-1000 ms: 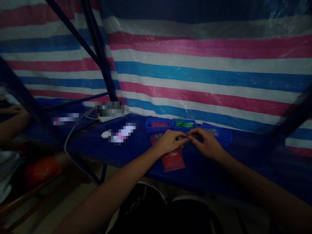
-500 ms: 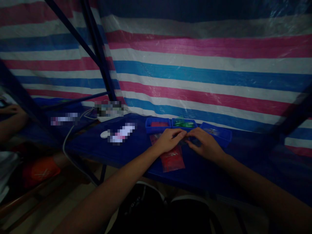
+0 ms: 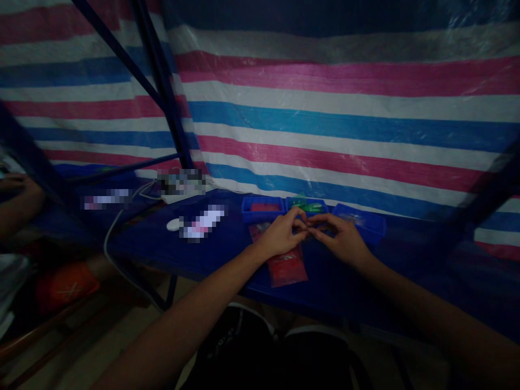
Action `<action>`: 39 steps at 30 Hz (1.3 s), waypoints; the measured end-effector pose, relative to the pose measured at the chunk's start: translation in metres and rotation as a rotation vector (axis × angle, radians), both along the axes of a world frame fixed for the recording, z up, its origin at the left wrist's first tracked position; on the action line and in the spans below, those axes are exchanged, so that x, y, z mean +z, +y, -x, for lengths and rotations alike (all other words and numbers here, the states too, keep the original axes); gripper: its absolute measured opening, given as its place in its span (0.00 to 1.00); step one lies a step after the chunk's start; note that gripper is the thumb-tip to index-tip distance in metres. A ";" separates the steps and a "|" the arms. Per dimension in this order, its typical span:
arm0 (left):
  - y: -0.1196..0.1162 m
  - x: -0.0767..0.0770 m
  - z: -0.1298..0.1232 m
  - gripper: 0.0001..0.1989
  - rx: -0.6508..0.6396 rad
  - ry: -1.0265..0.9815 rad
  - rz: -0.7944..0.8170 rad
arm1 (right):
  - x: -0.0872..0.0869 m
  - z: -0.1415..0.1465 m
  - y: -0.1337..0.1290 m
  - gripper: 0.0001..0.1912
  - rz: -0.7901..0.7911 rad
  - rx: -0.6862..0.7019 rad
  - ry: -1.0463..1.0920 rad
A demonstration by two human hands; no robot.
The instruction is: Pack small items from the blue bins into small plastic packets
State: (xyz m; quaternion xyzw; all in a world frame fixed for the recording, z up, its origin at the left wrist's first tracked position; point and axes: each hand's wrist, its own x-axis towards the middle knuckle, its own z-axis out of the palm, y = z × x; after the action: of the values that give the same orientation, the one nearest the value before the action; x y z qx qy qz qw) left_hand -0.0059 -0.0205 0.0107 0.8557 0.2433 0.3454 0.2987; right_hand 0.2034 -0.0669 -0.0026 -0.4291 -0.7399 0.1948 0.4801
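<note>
My left hand (image 3: 284, 232) and my right hand (image 3: 340, 236) meet fingertip to fingertip above the blue table. Both are closed in a pinch; whatever lies between the fingers is too small and dark to name. Beneath my left hand and wrist lie red plastic packets (image 3: 287, 268), partly covered by the hand. Just beyond the hands stand three blue trays: the left tray (image 3: 263, 216) holds something flat and red, the middle one holds green pieces (image 3: 311, 207), and the right tray (image 3: 368, 232) has small clear or pale items in it.
On the table (image 3: 227, 257) to the left are a white oval object (image 3: 174, 225) and a blurred-out flat item (image 3: 203, 221). A power strip (image 3: 184, 189) with a cable sits by the blue frame post (image 3: 173, 119). Another person's arm (image 3: 22, 200) shows far left.
The fingers of my left hand have lifted and bent into an arch, its thumb now lower. My right hand has shifted slightly left and down, its fingertips still meeting the left's.
</note>
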 end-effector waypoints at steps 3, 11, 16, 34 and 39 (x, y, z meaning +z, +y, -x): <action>-0.001 0.001 0.000 0.14 0.012 0.003 -0.045 | -0.003 -0.001 0.003 0.13 0.004 -0.009 0.043; 0.001 0.001 -0.001 0.15 0.070 -0.107 -0.069 | 0.000 -0.003 0.003 0.17 0.096 0.005 0.261; 0.004 0.002 0.000 0.19 0.087 -0.142 -0.118 | 0.000 -0.005 0.008 0.21 0.144 0.032 0.369; 0.022 -0.003 0.018 0.14 0.318 0.224 -0.334 | 0.015 -0.092 0.026 0.16 -0.286 -0.460 -0.611; 0.025 -0.007 0.016 0.15 0.260 0.277 -0.345 | 0.008 -0.045 0.011 0.14 -0.259 -0.071 -0.614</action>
State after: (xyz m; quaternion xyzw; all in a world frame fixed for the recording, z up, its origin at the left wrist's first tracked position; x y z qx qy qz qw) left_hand -0.0220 0.0040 0.0036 0.8947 0.3273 0.2967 0.0650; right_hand 0.2481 -0.0558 0.0055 -0.4286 -0.8533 -0.0561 0.2916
